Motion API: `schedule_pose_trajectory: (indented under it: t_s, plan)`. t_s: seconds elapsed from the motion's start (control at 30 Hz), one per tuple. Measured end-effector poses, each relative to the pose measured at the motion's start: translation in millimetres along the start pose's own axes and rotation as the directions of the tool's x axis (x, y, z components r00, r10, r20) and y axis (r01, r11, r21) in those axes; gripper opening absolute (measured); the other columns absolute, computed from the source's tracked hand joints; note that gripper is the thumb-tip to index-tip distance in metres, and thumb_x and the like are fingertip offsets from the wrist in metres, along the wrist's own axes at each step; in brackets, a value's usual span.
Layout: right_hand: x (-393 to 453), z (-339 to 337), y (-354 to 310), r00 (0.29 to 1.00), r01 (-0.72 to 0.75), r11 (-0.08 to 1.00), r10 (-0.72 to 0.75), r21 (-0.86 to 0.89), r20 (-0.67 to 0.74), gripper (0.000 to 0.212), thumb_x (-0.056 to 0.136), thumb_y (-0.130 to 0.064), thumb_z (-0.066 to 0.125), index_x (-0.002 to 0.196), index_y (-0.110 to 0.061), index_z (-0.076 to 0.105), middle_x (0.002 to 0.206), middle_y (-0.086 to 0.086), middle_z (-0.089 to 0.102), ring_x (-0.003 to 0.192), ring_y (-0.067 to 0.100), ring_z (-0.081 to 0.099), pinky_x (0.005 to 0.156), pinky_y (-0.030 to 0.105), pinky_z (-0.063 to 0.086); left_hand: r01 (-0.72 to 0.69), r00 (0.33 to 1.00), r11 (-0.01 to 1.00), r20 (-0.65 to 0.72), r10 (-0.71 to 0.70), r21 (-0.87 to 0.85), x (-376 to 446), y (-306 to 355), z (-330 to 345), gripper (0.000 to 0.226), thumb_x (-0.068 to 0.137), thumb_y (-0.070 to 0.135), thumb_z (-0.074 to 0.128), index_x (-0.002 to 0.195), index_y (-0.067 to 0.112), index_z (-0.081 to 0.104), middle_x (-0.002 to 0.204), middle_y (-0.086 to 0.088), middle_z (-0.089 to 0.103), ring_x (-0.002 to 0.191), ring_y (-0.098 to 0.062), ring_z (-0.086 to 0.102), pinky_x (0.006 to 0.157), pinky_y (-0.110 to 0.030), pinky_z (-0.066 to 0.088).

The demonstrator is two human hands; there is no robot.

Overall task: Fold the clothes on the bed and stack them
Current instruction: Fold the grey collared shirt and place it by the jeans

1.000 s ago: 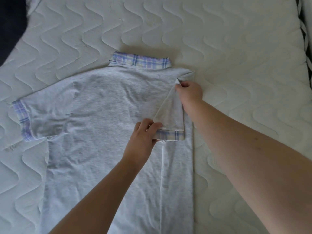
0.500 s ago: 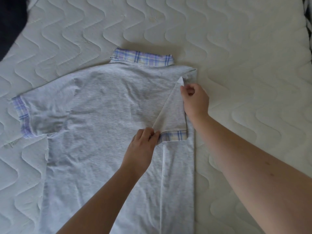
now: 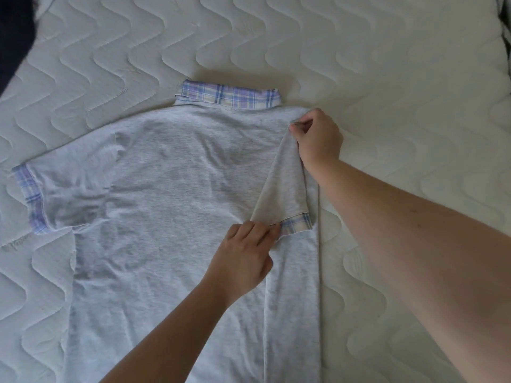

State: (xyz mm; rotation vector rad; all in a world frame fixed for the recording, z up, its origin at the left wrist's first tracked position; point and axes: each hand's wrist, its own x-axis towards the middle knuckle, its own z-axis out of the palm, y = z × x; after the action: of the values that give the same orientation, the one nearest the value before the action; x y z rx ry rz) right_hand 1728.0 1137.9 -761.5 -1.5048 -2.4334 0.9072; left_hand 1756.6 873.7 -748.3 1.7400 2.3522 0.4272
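A light grey polo shirt (image 3: 171,217) lies face down on the bed, plaid collar (image 3: 229,96) at the far end. Its right side is folded inward in a long strip, and the right sleeve (image 3: 282,189) with a plaid cuff lies folded down over it. My right hand (image 3: 318,139) pinches the top of that sleeve at the shoulder. My left hand (image 3: 243,258) holds the sleeve's lower edge at the plaid cuff, fingers curled onto the fabric. The left sleeve (image 3: 55,194) is spread out flat to the left.
The white quilted mattress (image 3: 387,78) surrounds the shirt on all sides. A dark navy item (image 3: 13,31) sits at the top left corner. The bed's right edge shows at the far right.
Both hands stay on the folded sleeve. My left hand has slid slightly lower along the cuff, and my right hand has closed tighter on the sleeve top at the shoulder.
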Motion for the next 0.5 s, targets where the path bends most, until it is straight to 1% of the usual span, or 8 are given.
schedule_pose_trajectory:
  t_s: [0.1, 0.17, 0.2, 0.27, 0.33, 0.4, 0.43, 0.5]
  plan:
    - [-21.6, -8.6, 5.4, 0.988, 0.101, 0.992, -0.09, 0.081, -0.126, 0.021, 0.094, -0.029, 0.06, 0.105, -0.012, 0.063, 0.099, 0.003, 0.067, 0.093, 0.022, 0.061, 0.087, 0.039, 0.045, 0.016, 0.997, 0.995, -0.078, -0.024, -0.095, 7.3, 0.4, -0.2, 0.032, 0.089, 0.028, 0.052, 0.112, 0.017, 0.072, 0.096, 0.002, 0.063, 0.085, -0.018, 0.059, 0.079, -0.033, 0.048]
    - [-47.8, -11.1, 11.2, 0.964, 0.221, 0.969, -0.2, 0.11, -0.178, 0.02, 0.098, -0.02, 0.053, 0.106, -0.006, 0.065, 0.097, 0.009, 0.067, 0.09, 0.027, 0.062, 0.084, 0.043, 0.047, 0.092, 0.982, 0.98, -0.147, -0.118, -0.177, 13.7, 0.8, -0.2, 0.028, 0.093, 0.027, 0.05, 0.107, 0.018, 0.071, 0.098, 0.001, 0.062, 0.09, -0.017, 0.057, 0.082, -0.033, 0.046]
    - [-64.1, -9.8, 14.7, 0.949, 0.284, 0.954, -0.265, 0.097, -0.171, 0.022, 0.099, -0.015, 0.05, 0.111, -0.005, 0.065, 0.101, 0.01, 0.068, 0.094, 0.029, 0.063, 0.085, 0.044, 0.047, 0.154, 0.97, 0.965, -0.156, -0.189, -0.213, 17.2, 0.6, 0.9, 0.028, 0.094, 0.028, 0.048, 0.11, 0.018, 0.069, 0.104, 0.001, 0.061, 0.096, -0.016, 0.055, 0.087, -0.032, 0.044]
    - [-99.3, -2.1, 23.0, 0.928, 0.368, 0.93, -0.367, 0.016, -0.063, 0.033, 0.1, -0.013, 0.047, 0.13, -0.005, 0.058, 0.123, 0.012, 0.064, 0.114, 0.029, 0.059, 0.098, 0.042, 0.045, 0.305, 0.931, 0.921, -0.13, -0.342, -0.242, 22.7, 1.0, 5.7, 0.034, 0.097, 0.031, 0.044, 0.124, 0.019, 0.06, 0.123, 0.0, 0.058, 0.116, -0.016, 0.05, 0.101, -0.034, 0.038]
    - [-130.1, 7.9, 36.1, 0.91, 0.414, 0.901, -0.404, -0.131, 0.096, 0.045, 0.103, -0.02, 0.042, 0.146, -0.006, 0.042, 0.149, 0.011, 0.046, 0.14, 0.025, 0.04, 0.113, 0.04, 0.032, 0.389, 0.911, 0.905, -0.076, -0.406, -0.173, 23.4, 4.1, 14.5, 0.046, 0.101, 0.034, 0.04, 0.141, 0.014, 0.048, 0.144, -0.004, 0.05, 0.137, -0.021, 0.041, 0.113, -0.038, 0.032]
    - [-150.2, 14.1, 53.7, 0.886, 0.459, 0.847, -0.414, -0.267, 0.21, 0.052, 0.106, -0.029, 0.035, 0.153, -0.009, 0.029, 0.16, 0.006, 0.025, 0.15, 0.02, 0.018, 0.121, 0.04, 0.02, 0.355, 0.935, 0.935, -0.007, -0.356, -0.011, 19.1, 6.9, 26.0, 0.055, 0.104, 0.037, 0.034, 0.151, 0.01, 0.036, 0.157, -0.008, 0.035, 0.147, -0.023, 0.028, 0.119, -0.042, 0.027]
    - [-155.7, 15.2, 63.0, 0.878, 0.473, 0.826, -0.416, -0.305, 0.235, 0.053, 0.106, -0.032, 0.033, 0.154, -0.01, 0.026, 0.162, 0.004, 0.019, 0.151, 0.018, 0.013, 0.121, 0.041, 0.018, 0.326, 0.944, 0.943, 0.025, -0.329, 0.066, 16.0, 7.3, 31.1, 0.057, 0.104, 0.039, 0.031, 0.153, 0.01, 0.03, 0.16, -0.007, 0.028, 0.149, -0.022, 0.022, 0.12, -0.042, 0.025]
    - [-161.1, 13.8, 76.4, 0.881, 0.472, 0.805, -0.408, -0.36, 0.241, 0.056, 0.105, -0.036, 0.033, 0.154, -0.012, 0.024, 0.163, 0.002, 0.015, 0.151, 0.017, 0.01, 0.122, 0.041, 0.017, 0.311, 0.945, 0.939, 0.056, -0.322, 0.144, 11.3, 5.8, 37.4, 0.059, 0.105, 0.042, 0.026, 0.155, 0.01, 0.023, 0.163, -0.006, 0.019, 0.151, -0.02, 0.015, 0.12, -0.042, 0.024]
